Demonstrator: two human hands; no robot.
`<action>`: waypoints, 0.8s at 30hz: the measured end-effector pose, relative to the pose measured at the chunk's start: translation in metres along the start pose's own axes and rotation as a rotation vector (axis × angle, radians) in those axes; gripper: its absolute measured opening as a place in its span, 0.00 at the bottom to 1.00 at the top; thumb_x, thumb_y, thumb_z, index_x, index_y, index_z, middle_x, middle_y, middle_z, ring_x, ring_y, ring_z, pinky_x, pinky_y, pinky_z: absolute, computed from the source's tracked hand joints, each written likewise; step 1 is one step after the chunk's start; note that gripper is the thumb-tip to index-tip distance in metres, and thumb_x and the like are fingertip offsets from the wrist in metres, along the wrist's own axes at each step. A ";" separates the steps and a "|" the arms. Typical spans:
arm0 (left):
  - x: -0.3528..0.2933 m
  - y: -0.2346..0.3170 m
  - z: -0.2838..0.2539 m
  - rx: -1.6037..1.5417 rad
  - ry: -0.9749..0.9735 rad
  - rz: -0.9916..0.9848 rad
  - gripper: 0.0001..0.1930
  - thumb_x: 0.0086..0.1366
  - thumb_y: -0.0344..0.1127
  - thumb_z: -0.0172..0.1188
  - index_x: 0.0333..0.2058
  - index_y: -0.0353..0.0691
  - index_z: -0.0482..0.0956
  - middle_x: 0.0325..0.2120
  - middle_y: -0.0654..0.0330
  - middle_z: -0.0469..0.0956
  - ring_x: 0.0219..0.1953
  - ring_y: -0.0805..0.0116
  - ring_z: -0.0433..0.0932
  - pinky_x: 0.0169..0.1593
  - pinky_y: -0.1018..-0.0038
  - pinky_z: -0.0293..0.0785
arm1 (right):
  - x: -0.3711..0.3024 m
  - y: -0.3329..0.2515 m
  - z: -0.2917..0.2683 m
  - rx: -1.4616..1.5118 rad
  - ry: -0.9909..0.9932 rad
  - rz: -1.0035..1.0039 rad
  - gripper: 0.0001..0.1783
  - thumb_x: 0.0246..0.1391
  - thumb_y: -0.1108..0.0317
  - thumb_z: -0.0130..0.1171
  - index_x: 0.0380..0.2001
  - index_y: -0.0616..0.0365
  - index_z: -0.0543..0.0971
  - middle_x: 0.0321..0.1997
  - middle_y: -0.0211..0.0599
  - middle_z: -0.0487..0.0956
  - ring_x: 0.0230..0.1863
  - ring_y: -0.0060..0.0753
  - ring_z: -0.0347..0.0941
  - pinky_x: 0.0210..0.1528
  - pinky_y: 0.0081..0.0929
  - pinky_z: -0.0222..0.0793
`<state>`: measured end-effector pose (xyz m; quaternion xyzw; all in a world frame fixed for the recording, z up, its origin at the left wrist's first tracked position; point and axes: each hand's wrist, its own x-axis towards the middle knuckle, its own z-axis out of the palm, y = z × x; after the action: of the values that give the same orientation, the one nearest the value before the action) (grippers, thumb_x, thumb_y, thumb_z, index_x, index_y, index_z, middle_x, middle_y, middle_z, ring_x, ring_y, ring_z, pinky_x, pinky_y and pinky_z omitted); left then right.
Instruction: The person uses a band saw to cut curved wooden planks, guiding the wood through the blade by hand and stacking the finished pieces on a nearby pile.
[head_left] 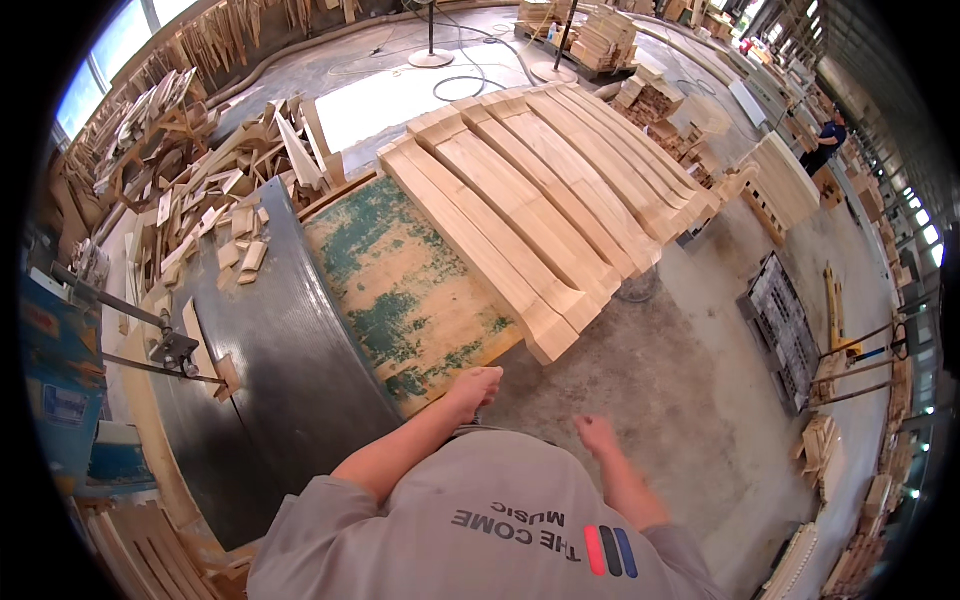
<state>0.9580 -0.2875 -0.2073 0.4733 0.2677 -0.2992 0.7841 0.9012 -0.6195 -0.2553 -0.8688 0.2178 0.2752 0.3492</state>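
My left hand (476, 386) rests on the near edge of a worn wooden tabletop with patches of green paint (400, 290), fingers slightly curled, holding nothing. My right hand (597, 434) hangs free and blurred over the concrete floor, empty. Just beyond my left hand, several long curved pale wooden planks (540, 190) lie side by side on the tabletop. Their near ends overhang the table's right edge.
A dark grey curved metal surface (270, 340) adjoins the tabletop on the left, with a heap of wood offcuts (210, 190) behind it. A black plastic crate (780, 330) stands on the floor at right. Fan stands (430, 55), wood stacks and a person (826, 140) are far off.
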 end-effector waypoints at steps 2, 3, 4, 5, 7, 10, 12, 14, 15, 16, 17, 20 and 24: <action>-0.012 0.005 0.011 0.036 -0.005 -0.012 0.10 0.63 0.42 0.62 0.35 0.43 0.77 0.28 0.67 0.75 0.28 0.75 0.72 0.31 0.78 0.69 | -0.031 0.028 0.001 -0.052 -0.028 0.119 0.23 0.55 0.50 0.57 0.35 0.62 0.83 0.32 0.46 0.82 0.36 0.41 0.80 0.39 0.38 0.72; -0.020 0.010 0.015 0.049 0.002 -0.008 0.10 0.64 0.42 0.61 0.35 0.43 0.77 0.28 0.66 0.75 0.28 0.75 0.72 0.30 0.78 0.69 | -0.059 0.019 -0.004 -0.009 -0.095 0.222 0.25 0.55 0.49 0.57 0.39 0.64 0.81 0.38 0.51 0.83 0.41 0.50 0.80 0.44 0.41 0.73; -0.025 0.011 0.024 0.058 0.001 0.002 0.10 0.64 0.42 0.61 0.32 0.43 0.76 0.26 0.67 0.74 0.26 0.75 0.70 0.29 0.78 0.67 | -0.063 0.067 0.002 -0.122 -0.125 0.077 0.25 0.54 0.48 0.57 0.40 0.62 0.81 0.38 0.52 0.82 0.41 0.52 0.80 0.44 0.42 0.73; -0.031 0.007 0.030 0.072 0.006 0.013 0.10 0.64 0.43 0.61 0.30 0.44 0.75 0.24 0.67 0.72 0.25 0.76 0.69 0.27 0.78 0.65 | -0.064 0.115 0.011 -0.232 -0.141 -0.076 0.26 0.53 0.48 0.56 0.41 0.60 0.81 0.39 0.54 0.81 0.41 0.54 0.80 0.43 0.43 0.73; -0.045 -0.003 0.038 0.076 0.016 0.021 0.11 0.64 0.43 0.60 0.27 0.44 0.74 0.22 0.68 0.71 0.23 0.77 0.67 0.26 0.78 0.63 | -0.056 0.217 0.050 -0.269 -0.160 -0.026 0.25 0.53 0.47 0.55 0.41 0.58 0.82 0.39 0.52 0.82 0.42 0.52 0.80 0.44 0.40 0.74; -0.061 -0.027 0.049 0.058 0.016 -0.014 0.11 0.65 0.42 0.59 0.27 0.44 0.74 0.21 0.68 0.70 0.22 0.77 0.66 0.25 0.79 0.62 | -0.056 0.332 0.084 -0.241 -0.150 0.052 0.25 0.54 0.45 0.54 0.40 0.55 0.83 0.39 0.50 0.82 0.43 0.51 0.81 0.45 0.38 0.75; -0.070 -0.052 0.049 0.060 0.033 -0.059 0.11 0.65 0.42 0.58 0.26 0.44 0.74 0.21 0.68 0.70 0.22 0.78 0.66 0.24 0.79 0.62 | -0.054 0.365 0.093 -0.219 -0.141 0.018 0.25 0.54 0.45 0.54 0.40 0.54 0.84 0.39 0.49 0.83 0.44 0.50 0.81 0.46 0.37 0.75; -0.086 -0.073 0.058 0.082 0.027 -0.083 0.11 0.66 0.41 0.59 0.26 0.45 0.73 0.21 0.69 0.70 0.22 0.78 0.66 0.24 0.79 0.62 | -0.052 0.375 0.107 -0.180 -0.154 -0.014 0.25 0.54 0.44 0.54 0.40 0.53 0.84 0.39 0.49 0.83 0.44 0.48 0.81 0.47 0.36 0.75; -0.092 -0.085 0.061 0.083 0.024 -0.093 0.11 0.66 0.41 0.59 0.26 0.44 0.73 0.22 0.69 0.70 0.22 0.78 0.66 0.24 0.79 0.62 | -0.049 0.373 0.108 -0.128 -0.149 -0.015 0.25 0.54 0.44 0.55 0.41 0.52 0.84 0.40 0.49 0.83 0.44 0.47 0.81 0.47 0.36 0.75; -0.099 -0.099 0.060 0.034 0.027 -0.100 0.11 0.66 0.41 0.59 0.27 0.44 0.73 0.22 0.68 0.70 0.22 0.78 0.66 0.24 0.79 0.62 | -0.052 0.359 0.110 -0.075 -0.165 -0.024 0.24 0.54 0.44 0.55 0.42 0.51 0.84 0.40 0.48 0.83 0.45 0.46 0.81 0.48 0.36 0.74; -0.107 -0.115 0.056 -0.021 0.022 -0.109 0.11 0.66 0.40 0.60 0.27 0.44 0.72 0.22 0.68 0.70 0.22 0.78 0.66 0.24 0.79 0.61 | -0.063 0.342 0.105 -0.028 -0.179 -0.025 0.24 0.54 0.44 0.55 0.42 0.49 0.84 0.40 0.48 0.83 0.45 0.45 0.81 0.48 0.36 0.74; -0.132 -0.160 0.032 0.009 0.137 -0.135 0.10 0.66 0.41 0.60 0.33 0.41 0.76 0.27 0.66 0.74 0.27 0.76 0.71 0.29 0.79 0.69 | -0.098 0.277 0.073 -0.323 -0.206 -0.092 0.22 0.54 0.47 0.56 0.42 0.51 0.85 0.37 0.45 0.84 0.41 0.40 0.82 0.46 0.35 0.75; -0.205 -0.221 -0.007 -0.082 0.363 -0.111 0.13 0.67 0.44 0.60 0.40 0.40 0.78 0.33 0.64 0.77 0.31 0.74 0.74 0.35 0.77 0.73 | -0.104 0.279 0.088 -0.022 -0.365 -0.033 0.22 0.54 0.52 0.59 0.38 0.61 0.85 0.31 0.40 0.85 0.32 0.32 0.80 0.39 0.32 0.74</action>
<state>0.6584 -0.3196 -0.1948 0.4718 0.4424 -0.2406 0.7237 0.6345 -0.7207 -0.3785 -0.8117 0.1336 0.4250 0.3777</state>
